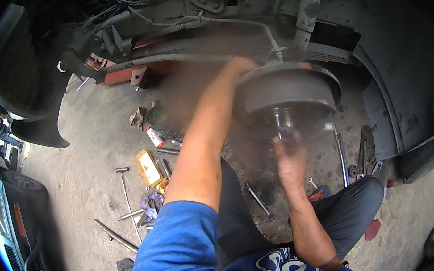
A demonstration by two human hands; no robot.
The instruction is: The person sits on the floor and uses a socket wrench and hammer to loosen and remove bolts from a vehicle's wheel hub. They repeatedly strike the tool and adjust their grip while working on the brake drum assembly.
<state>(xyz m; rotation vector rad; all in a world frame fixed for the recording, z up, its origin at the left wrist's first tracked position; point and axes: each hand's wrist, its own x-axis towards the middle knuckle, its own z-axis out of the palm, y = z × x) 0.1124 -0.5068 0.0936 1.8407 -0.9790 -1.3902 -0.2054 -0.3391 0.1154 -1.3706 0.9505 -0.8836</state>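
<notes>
A large, round, dark grey brake drum [282, 93] is in front of me under the vehicle, with a shiny metal shaft [279, 116] standing out from its near face. My left arm reaches up to the drum's far left rim. There my left hand [245, 66] is partly hidden, and its fingers do not show. Below the drum, my right hand [289, 154] is raised to the end of the shaft. Its fingers are smeared, so I cannot make out whether they grip it. A grey haze blurs the area around the drum.
On the concrete lie a double-ended wrench [259, 201], a long T-handled bar [126, 196], a metal pipe [115, 236], a yellow box [148, 167] and a red-and-white container [155, 136]. A dark bucket [159, 118] stands nearby. A light-blue car [0, 208] is at left, a tyre [431, 156] at right.
</notes>
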